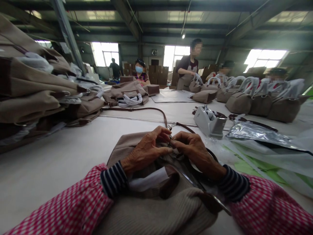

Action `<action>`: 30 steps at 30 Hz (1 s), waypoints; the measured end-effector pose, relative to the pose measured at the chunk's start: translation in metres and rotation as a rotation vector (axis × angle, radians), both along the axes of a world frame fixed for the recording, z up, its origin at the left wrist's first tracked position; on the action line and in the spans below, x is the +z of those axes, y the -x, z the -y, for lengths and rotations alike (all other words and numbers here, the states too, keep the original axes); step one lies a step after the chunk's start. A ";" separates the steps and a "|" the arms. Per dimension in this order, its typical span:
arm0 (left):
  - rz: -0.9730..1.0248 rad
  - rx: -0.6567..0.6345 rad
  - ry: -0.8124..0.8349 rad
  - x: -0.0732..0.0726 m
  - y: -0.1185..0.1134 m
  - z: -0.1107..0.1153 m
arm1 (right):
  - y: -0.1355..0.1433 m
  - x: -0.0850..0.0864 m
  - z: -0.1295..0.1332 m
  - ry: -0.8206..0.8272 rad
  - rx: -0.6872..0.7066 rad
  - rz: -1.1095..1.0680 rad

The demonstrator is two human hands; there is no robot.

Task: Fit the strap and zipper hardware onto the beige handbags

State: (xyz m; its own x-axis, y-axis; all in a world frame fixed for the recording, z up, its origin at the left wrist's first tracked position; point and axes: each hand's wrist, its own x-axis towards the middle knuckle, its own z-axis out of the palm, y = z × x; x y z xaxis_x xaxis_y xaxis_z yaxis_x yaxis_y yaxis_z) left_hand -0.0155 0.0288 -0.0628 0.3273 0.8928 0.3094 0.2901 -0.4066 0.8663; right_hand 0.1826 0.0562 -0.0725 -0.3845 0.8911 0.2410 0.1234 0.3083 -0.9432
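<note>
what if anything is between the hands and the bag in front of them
Nothing visible: the left hand and right hand are both at the bag, close together. The grey dispenser stands apart, beyond the right hand.

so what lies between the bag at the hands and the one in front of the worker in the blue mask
In the head view, a long brown strap crosses the white tabletop between them.
</note>
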 end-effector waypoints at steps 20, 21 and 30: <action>0.090 -0.042 0.166 -0.009 0.004 -0.011 | -0.008 0.001 0.001 0.110 -0.008 -0.034; 0.075 -0.048 0.158 -0.010 0.004 -0.011 | -0.008 0.002 0.001 0.120 -0.012 -0.033; -0.045 -0.012 0.054 -0.007 0.003 -0.008 | -0.009 0.007 0.006 0.127 0.052 -0.021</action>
State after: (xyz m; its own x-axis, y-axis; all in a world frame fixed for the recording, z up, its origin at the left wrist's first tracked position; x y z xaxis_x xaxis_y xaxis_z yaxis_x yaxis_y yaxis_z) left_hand -0.0185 0.0365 -0.0695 0.3503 0.9040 0.2452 0.3251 -0.3628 0.8733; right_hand 0.1919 0.0504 -0.0660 -0.4272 0.8940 0.1355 0.0904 0.1913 -0.9774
